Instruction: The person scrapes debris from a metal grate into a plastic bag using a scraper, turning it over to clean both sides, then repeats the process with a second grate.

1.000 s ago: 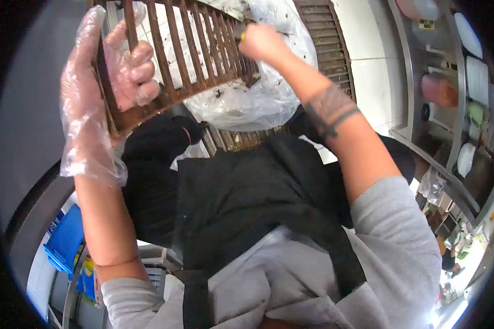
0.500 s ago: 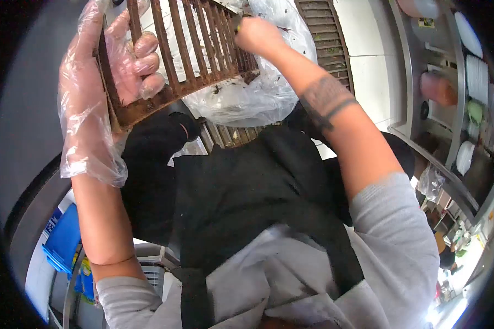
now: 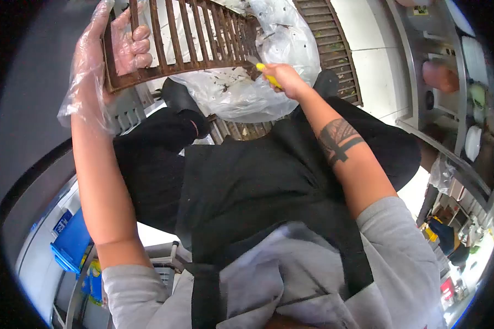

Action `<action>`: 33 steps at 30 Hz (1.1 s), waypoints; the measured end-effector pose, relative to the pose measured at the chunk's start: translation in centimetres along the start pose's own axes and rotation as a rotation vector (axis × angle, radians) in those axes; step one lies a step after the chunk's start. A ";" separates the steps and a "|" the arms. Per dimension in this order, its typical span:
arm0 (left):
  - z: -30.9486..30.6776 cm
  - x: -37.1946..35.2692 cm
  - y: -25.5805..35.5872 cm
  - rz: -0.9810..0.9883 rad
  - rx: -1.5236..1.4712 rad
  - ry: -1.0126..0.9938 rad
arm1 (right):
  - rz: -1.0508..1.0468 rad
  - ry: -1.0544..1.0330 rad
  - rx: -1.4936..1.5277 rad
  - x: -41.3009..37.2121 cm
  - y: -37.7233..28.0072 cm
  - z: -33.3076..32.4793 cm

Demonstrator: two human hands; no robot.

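My left hand (image 3: pixel 129 48), in a clear plastic glove, grips the near left end of a rusty slatted drain grate (image 3: pixel 177 68), its fingers curled through the gap beside the end bar. The grate is held tilted over a clear plastic bag (image 3: pixel 241 104) with dark bits of dirt on it. My bare right hand (image 3: pixel 286 79) is closed around a yellow-handled tool (image 3: pixel 273 80). Its short greyish tip reaches the grate's far right end, where dark grime clings. Most of that tip is hard to make out.
Another slatted grate (image 3: pixel 328 41) lies along the white tiled floor (image 3: pixel 376 66) to the right. More slats (image 3: pixel 239 130) show below the bag, between my knees. Metal shelving (image 3: pixel 411 82) with dishes stands at the right, and a blue plastic item (image 3: pixel 71 241) is at the lower left.
My right hand has drawn back toward me and right, bringing the yellow handle into view. The grate's near edge has shifted up and away, with my left hand still gripping it.
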State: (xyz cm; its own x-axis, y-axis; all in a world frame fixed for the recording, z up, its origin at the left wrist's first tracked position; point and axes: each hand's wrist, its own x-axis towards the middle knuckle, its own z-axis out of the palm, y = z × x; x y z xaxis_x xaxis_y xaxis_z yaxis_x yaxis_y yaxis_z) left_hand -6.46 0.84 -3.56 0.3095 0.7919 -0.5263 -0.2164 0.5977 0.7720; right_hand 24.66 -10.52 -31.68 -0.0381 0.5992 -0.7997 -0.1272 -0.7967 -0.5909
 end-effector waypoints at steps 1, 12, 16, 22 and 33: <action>-0.6 0.1 0.2 -0.006 0.021 -0.003 | -0.022 0.002 -0.071 -0.3 1.2 0.1; -5.3 0.5 0.3 -0.066 -0.034 -0.035 | -0.334 0.197 -0.479 -0.3 3.1 3.4; -4.4 0.9 0.3 -0.069 -0.057 -0.014 | -0.513 0.270 -0.457 2.0 4.5 3.0; -4.9 1.4 1.0 -0.074 -0.038 -0.016 | -0.482 0.257 -0.349 3.6 3.2 3.8; -6.1 1.8 1.0 -0.111 -0.069 -0.056 | -0.646 0.251 -0.493 6.6 3.8 2.6</action>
State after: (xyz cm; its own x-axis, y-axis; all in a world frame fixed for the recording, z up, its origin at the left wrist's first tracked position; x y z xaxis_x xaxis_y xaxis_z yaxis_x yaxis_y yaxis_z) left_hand -11.74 3.63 -5.90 0.3857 0.7133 -0.5853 -0.2407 0.6901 0.6825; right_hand 21.32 -9.40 -38.89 0.1216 0.9594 -0.2547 0.3998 -0.2822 -0.8721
